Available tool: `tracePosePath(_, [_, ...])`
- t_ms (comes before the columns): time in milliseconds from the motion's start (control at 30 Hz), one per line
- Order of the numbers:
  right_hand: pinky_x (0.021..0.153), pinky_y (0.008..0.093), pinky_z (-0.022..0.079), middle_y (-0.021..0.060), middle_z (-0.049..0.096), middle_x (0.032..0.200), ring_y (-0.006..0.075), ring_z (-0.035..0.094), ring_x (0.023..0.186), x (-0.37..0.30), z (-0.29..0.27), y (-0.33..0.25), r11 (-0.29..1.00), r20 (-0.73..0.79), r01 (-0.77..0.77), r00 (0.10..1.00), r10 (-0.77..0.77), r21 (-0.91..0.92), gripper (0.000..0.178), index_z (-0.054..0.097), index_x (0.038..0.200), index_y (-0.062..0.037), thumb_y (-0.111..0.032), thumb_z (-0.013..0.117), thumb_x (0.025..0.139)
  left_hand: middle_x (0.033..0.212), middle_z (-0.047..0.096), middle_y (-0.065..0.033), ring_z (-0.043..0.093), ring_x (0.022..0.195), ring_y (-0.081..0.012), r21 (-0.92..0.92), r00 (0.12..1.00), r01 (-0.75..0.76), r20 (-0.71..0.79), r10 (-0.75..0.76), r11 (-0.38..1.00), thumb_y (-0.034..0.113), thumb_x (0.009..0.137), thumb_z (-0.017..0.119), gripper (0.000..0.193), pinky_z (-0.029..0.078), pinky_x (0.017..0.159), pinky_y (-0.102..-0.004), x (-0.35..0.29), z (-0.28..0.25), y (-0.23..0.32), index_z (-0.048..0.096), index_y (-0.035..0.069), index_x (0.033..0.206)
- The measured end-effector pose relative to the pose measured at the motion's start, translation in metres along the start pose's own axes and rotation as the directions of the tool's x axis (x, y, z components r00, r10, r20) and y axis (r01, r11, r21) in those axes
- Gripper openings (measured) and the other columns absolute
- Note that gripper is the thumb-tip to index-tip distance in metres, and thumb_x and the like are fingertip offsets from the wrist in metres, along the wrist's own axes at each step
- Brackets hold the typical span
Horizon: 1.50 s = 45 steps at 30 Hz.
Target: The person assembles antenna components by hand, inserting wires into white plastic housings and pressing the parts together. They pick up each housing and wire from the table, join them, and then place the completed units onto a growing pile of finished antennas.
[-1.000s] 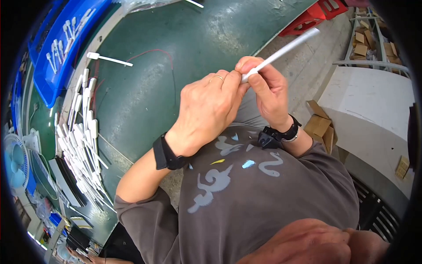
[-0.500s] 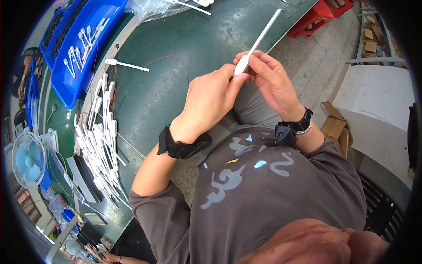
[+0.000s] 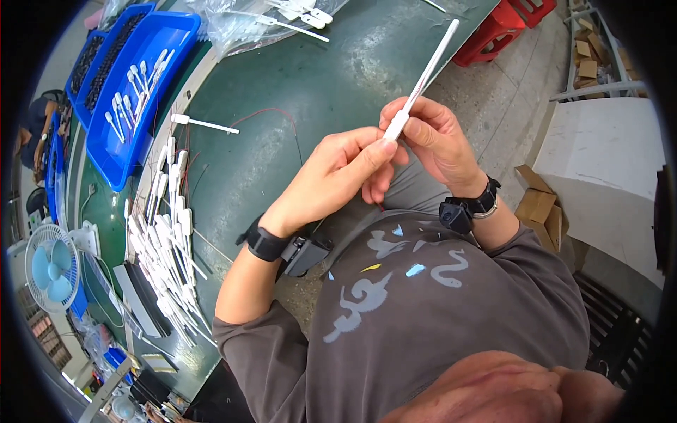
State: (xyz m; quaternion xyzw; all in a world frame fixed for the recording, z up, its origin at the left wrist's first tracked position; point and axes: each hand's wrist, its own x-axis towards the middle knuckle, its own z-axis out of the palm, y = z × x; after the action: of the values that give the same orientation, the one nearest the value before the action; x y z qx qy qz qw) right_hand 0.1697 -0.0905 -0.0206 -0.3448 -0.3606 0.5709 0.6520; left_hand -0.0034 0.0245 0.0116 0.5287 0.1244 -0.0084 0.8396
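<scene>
a: where's the white stick [image 3: 419,84]?

b: between the two hands, above the lap [image 3: 416,182]; the left grip [image 3: 338,166] has thumb and fingers closed on its broad end, and the right grip [image 3: 448,151] pinches it near the neck, the thin shaft reaching up past those fingers

a: what could go wrong there?

b: the neck, i'd say: if the grips twist against each other, the shaft might bend or crack; if both pinches slacken, it could fall, with no worktop [image 3: 261,169] right beneath

a: and just beside?

b: near the left grip, ahead and left, a red wire [image 3: 271,109] lies curved on the worktop, a lone stick [image 3: 204,125] farther left; a swing that way could snag the wire

a: farther out?

b: well left of the left grip there's a heap of white sticks [image 3: 166,247]; the left sleeve [image 3: 261,338] is near it, so a brush could make it slide; ahead of that, a blue tray [image 3: 106,166] holds more sticks
</scene>
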Motion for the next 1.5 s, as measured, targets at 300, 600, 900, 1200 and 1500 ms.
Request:
tracePosePath(300, [0.093,0.0302,0.046,0.0084,0.062,0.112,0.0156,0.059,0.105,0.001,0.006,0.003,0.974,-0.143,0.097,0.981,-0.128,-0.204,0.028,0.062,0.116,0.0006,-0.017,0.065,0.095,0.071,0.059,-0.0049,0.061,0.064,-0.0216,0.993,0.696,-0.043,-0.052,0.717,0.114,0.021,0.086,0.071,0.018,0.047,0.053,-0.0335,0.006,0.010,-0.011,0.060,0.007,0.084])
tracePosePath(600, [0.090,0.0289,0.047,0.0075,0.062,0.111,0.0135,0.059,0.100,-0.005,0.001,0.007,0.928,-0.044,0.118,0.989,-0.143,-0.354,0.026,0.061,0.117,0.0021,-0.015,0.060,0.098,0.067,0.058,-0.0054,0.060,0.061,-0.0232,0.999,0.691,-0.015,-0.019,0.723,0.041,0.021,0.087,0.071,0.020,0.045,0.050,-0.0359,0.003,0.016,-0.016,0.058,0.008,0.079])
tracePosePath(900, [0.080,0.0251,0.051,0.0043,0.059,0.102,0.0095,0.059,0.088,0.007,0.012,0.007,0.966,-0.117,-0.064,0.992,0.035,-0.250,0.032,0.054,0.128,0.0024,-0.019,0.048,0.104,0.072,0.062,-0.0073,0.063,0.064,-0.0213,0.997,0.775,0.049,-0.071,0.628,0.052,0.023,0.084,0.074,0.021,0.048,0.052,-0.0330,-0.004,0.012,-0.004,0.063,0.005,0.081])
tracePosePath(1200, [0.064,0.0265,0.053,0.0043,0.057,0.096,0.0098,0.057,0.077,-0.001,0.021,0.010,0.971,-0.079,-0.148,0.988,0.136,-0.190,0.035,0.049,0.132,0.0042,-0.018,0.045,0.105,0.079,0.068,-0.0044,0.060,0.068,-0.0097,0.441,0.793,-0.197,-0.453,0.407,0.875,0.016,0.087,0.068,0.020,0.049,0.060,-0.0255,0.009,-0.015,-0.002,0.070,0.001,0.100])
tracePosePath(1500, [0.065,0.0264,0.054,0.0050,0.057,0.096,0.0092,0.058,0.075,-0.001,0.021,0.012,0.972,-0.104,-0.173,0.982,0.158,-0.162,0.034,0.051,0.130,0.0042,-0.018,0.046,0.105,0.083,0.069,-0.0037,0.063,0.075,-0.0087,0.260,0.855,-0.119,-0.464,0.232,0.958,0.017,0.088,0.066,0.022,0.051,0.062,-0.0241,0.007,-0.014,0.001,0.069,-0.001,0.101])
